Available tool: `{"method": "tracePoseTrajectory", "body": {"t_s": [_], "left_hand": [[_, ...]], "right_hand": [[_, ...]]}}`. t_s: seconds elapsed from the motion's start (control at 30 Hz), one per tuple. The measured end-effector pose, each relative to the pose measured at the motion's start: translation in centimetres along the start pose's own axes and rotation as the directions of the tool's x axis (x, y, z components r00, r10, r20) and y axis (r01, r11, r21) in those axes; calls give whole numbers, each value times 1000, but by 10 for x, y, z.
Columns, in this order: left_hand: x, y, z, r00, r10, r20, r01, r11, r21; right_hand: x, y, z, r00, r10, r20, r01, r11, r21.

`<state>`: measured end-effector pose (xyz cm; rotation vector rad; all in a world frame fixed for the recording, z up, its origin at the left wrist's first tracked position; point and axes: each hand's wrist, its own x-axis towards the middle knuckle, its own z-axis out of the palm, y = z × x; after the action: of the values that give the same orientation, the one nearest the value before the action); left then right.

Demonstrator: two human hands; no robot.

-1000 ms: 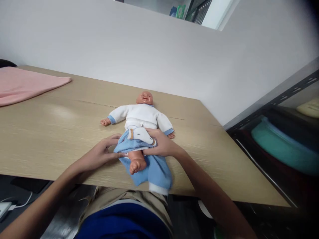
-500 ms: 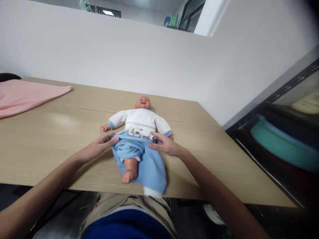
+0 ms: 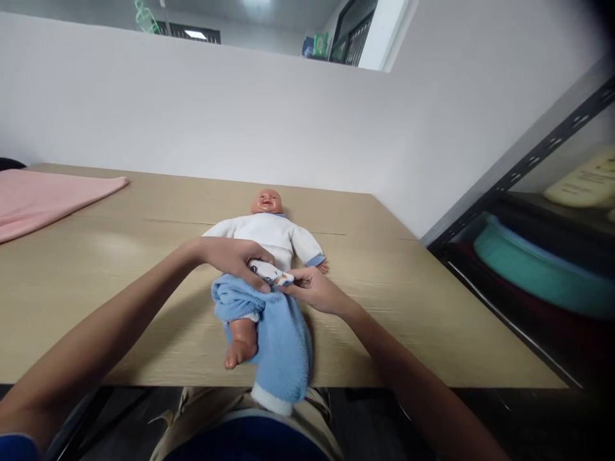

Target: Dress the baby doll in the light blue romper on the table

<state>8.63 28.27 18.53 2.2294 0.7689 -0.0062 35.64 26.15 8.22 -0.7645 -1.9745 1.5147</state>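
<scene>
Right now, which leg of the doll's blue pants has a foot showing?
The bunched-up pant leg at picture left: a bare foot shows below it. The other pant leg stretches to its white cuff, no foot showing.

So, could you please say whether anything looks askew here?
Yes: the fuzzy blue trousers look uneven. One leg is bunched above a bare plastic doll foot, while the other's white cuff overhangs the beige wood-grain table edge, no foot showing.

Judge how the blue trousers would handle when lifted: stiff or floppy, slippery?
Likely floppy: the blue trousers bunch in soft folds above the bare foot of the doll. Probably not slippery, since the cloth looks fuzzy. The leg ending in the white cuff may droop; no foot shows there.
</scene>
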Motion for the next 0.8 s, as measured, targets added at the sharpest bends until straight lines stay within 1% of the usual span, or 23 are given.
{"method": "tracePoseTrajectory", "body": {"t_s": [0.07,0.1,0.17,0.2,0.27,0.33,0.4,0.47,0.53,0.6,0.67,0.73,0.8], "left_hand": [[15,-9,-3,998,53,34,-51,996,-67],[20,-13,-2,996,87,24,-83,990,-114],[27,-19,3,989,147,-31,-151,966,-212],[28,-21,6,983,171,-62,-181,948,-262],[28,-24,11,974,201,-101,-224,902,-369],[26,-27,15,973,209,-97,-230,851,-473],[24,-30,17,979,192,-72,-200,820,-536],[23,-34,17,988,142,-61,-152,822,-549],[25,-38,17,992,123,-38,-124,828,-546],[28,-40,19,983,182,-5,-152,807,-570],[31,-41,21,964,266,24,-197,767,-611],[33,-41,23,951,307,23,-225,745,-628],[32,-40,25,947,322,-8,-260,748,-611]], "right_hand": [[-6,-5,-1,999,-11,-36,9,999,-48],[-9,-7,-2,999,-27,-38,25,998,-64],[-14,-12,-5,998,-56,-4,56,997,-50],[-17,-14,-7,998,-52,22,52,999,-16],[-22,-18,-9,996,1,92,-9,996,90],[-26,-21,-9,982,69,175,-105,973,207],[-29,-24,-7,972,87,218,-155,936,316],[-30,-27,-5,982,51,182,-127,893,432],[-30,-29,-3,996,0,91,-48,848,528],[-29,-29,-3,999,-40,-4,35,805,592],[-28,-28,-4,997,-55,-53,76,793,604],[-27,-29,-7,998,-53,-31,61,823,565],[-26,-32,-12,998,-42,52,11,870,493]]}}
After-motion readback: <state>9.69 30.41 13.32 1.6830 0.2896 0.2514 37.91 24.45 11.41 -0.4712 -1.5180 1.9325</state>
